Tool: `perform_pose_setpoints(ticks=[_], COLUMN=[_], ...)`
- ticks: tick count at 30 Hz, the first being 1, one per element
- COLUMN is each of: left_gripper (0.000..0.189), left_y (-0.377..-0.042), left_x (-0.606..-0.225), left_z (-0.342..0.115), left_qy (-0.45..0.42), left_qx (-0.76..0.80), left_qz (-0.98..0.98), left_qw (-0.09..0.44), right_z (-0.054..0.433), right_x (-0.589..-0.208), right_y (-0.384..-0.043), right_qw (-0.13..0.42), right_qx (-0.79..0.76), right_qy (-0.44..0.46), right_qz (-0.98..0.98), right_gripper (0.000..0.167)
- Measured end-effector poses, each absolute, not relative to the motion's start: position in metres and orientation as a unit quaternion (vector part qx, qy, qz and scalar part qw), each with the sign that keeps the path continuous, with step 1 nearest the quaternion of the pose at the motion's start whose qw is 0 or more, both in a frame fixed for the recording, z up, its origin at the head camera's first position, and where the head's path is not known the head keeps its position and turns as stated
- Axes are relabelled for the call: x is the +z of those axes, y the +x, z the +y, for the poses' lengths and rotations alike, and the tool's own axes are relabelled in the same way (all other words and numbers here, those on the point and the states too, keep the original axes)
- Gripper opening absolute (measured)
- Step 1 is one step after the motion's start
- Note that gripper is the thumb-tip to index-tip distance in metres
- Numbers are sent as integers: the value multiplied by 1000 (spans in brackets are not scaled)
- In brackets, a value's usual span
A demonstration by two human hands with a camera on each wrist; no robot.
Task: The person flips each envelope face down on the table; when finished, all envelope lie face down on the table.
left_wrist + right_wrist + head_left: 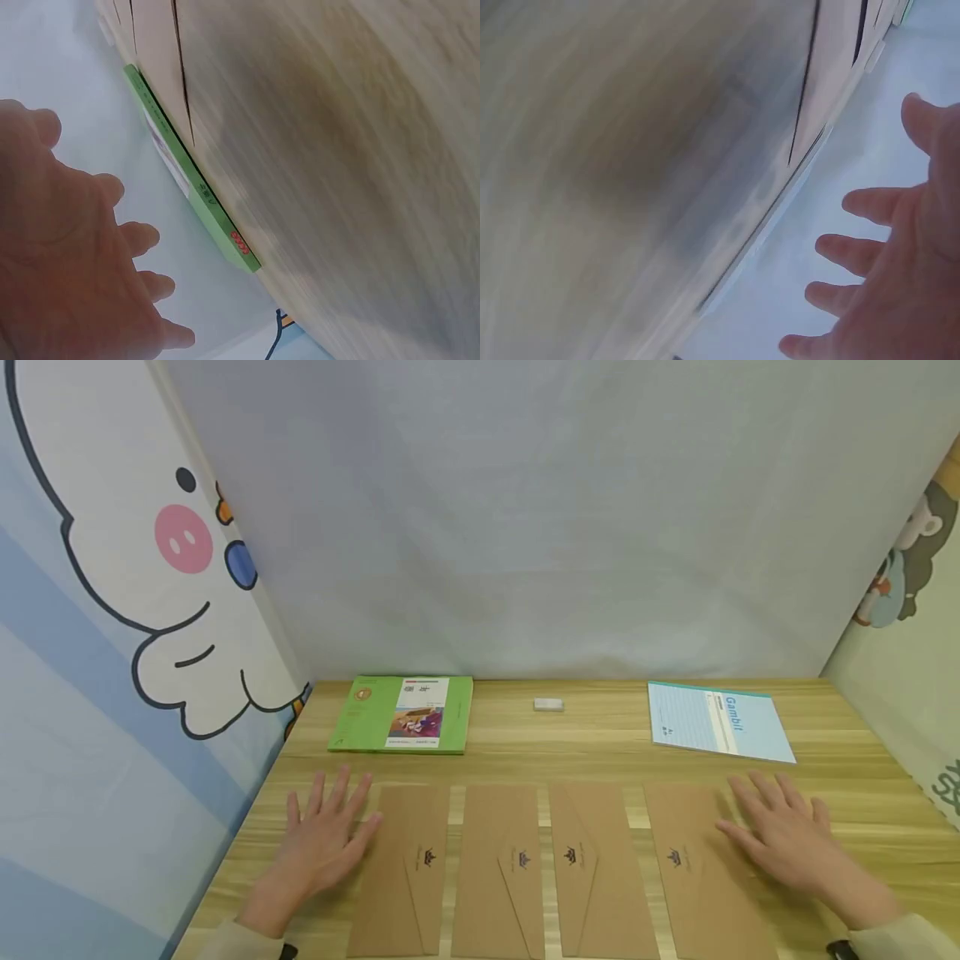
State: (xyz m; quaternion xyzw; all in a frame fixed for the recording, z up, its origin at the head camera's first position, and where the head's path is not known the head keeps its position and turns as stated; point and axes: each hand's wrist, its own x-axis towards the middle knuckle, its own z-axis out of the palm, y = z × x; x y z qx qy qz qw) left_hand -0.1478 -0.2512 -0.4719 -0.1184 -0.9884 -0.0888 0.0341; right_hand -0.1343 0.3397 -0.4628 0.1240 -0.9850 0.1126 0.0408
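Brown paper envelopes lie in a row along the near part of the table. My left hand, fingers spread, is at the outer side of the leftmost envelope, its thumb overlapping that edge in the head view. At the other end, my right hand has its fingers spread too, with the thumb over the edge of the rightmost envelope. Between them lie two more, the left-middle envelope and the right-middle envelope. Both wrist views show palms holding nothing, the left palm and the right palm.
A green book lies at the back left of the wooden table. A white eraser-like block sits at the back middle, and a light blue Gambit notepad at the back right. A grey curtain hangs behind; printed panels flank the sides.
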Motion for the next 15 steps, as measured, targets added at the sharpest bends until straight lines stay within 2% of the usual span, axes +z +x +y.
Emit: perform_pose_setpoints(ticks=[8,15], left_gripper=[63,58], left_y=[-146,-145], left_x=[-465,-467], left_z=[-242,-240], left_qy=[-117,-123], left_qx=[-95,-119], left_qz=[-988,-985], left_qw=[28,24], right_z=[296,249], right_x=[-463,-456], right_y=[-147,-154], right_qw=[92,78], right_qx=[125,113], right_qy=[191,233], right_qz=[-969,-963], right_gripper=[62,62])
